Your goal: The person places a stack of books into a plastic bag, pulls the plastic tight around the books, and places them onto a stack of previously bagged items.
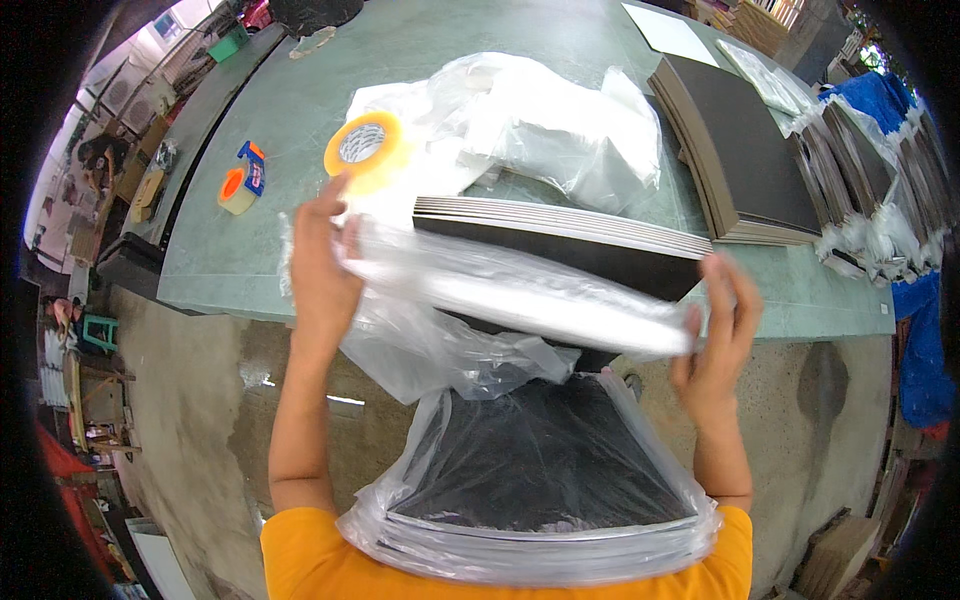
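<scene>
By the front edge of the green table (230,265), clutching clear plastic (530,298) near black boards (565,250) with left hand (325,258), maybe right hand (722,335), too blurry to tell, risking rips from hard tugging.

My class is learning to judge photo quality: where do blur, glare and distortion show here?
In the head view, the right hand and the clear film beside it look smeared, likely from motion; in the head view, the plastic heap glares nearly white in places; in the head view, the table's near edge bows and the picture's corners go black.
</scene>
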Motion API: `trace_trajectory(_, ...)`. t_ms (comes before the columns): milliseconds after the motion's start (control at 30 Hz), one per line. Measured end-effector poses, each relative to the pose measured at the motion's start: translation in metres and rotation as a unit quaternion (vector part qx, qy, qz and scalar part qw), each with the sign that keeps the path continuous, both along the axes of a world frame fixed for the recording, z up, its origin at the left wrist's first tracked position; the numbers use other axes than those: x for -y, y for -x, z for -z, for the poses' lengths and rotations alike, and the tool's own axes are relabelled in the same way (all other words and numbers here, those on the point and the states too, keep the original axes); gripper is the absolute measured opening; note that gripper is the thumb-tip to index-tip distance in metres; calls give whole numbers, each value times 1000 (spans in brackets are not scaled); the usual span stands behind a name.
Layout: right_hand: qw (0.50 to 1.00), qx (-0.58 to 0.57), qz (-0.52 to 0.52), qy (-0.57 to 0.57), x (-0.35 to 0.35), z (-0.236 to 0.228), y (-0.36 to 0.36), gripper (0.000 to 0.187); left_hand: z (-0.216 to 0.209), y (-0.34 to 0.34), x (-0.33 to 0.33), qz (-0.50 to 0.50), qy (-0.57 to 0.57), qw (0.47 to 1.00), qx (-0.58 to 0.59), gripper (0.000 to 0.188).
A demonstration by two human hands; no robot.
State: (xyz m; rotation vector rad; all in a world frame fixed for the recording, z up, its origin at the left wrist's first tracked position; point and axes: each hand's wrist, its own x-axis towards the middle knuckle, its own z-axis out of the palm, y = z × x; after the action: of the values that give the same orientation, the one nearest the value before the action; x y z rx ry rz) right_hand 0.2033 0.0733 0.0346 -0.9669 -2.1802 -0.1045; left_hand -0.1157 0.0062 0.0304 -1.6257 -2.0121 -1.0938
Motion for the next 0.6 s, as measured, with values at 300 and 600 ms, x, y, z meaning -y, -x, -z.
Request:
trace_trajectory(300, 990, -127, 39, 56, 12, -1, -36, 34, -16, -25, 20, 137, 49, 984, -102, 64)
trace_trajectory(600, 703, -351, -278, 553, -20, 30, -85, 24, 4, 21, 25, 417, 173, 780, 435, 38)
